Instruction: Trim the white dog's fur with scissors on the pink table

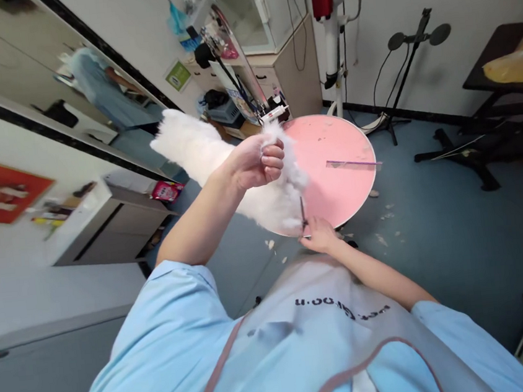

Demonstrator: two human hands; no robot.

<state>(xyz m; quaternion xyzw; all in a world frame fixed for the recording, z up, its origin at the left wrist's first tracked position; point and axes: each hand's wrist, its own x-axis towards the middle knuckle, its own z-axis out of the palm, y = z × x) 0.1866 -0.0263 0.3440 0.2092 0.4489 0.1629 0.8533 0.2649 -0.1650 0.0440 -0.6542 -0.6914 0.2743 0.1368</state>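
While the left hand grips the white fur lifted over the pink round table, the right hand holds scissors upright just beneath it.

Both arms reach forward from the lower frame toward the centre.
The left hand is raised at centre, forearm bare, fingers curled into a closed grip; the right hand sits lower, just below centre, fingers closed.

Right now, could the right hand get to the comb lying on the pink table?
Probably yes, but not freely: the right hand holds scissors at the white fur. The comb lies on bare pink table beyond it, nothing between.
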